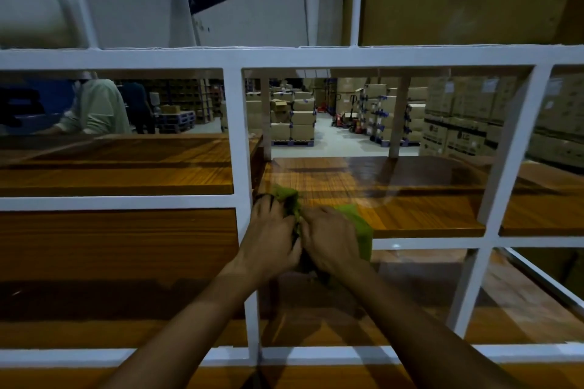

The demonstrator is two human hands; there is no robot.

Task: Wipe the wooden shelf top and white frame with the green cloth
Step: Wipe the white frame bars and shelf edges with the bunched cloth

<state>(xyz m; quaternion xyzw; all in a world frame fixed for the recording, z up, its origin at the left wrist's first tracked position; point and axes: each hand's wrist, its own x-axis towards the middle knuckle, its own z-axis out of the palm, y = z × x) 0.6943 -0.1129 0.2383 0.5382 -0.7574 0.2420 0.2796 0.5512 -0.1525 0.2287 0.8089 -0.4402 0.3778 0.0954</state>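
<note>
A: Green cloth (354, 224) sat at frame centre, on the front edge of the wooden shelf (420, 208), beside a white frame (235, 136) upright.

B: Hands?

A: Left hand (271, 237) and right hand (328, 240) both clenched on it.

B: Containers?

A: Cardboard boxes (301, 121) stacked upper centre, closed; contents unseen.

Left hand (271, 232) and right hand (328, 237) side by side, fingers curled closed

The single head-worn camera looks forward and slightly down from close range, through the white frame (235, 136) onto the wooden shelf (426, 211), warehouse aisle beyond.
</note>
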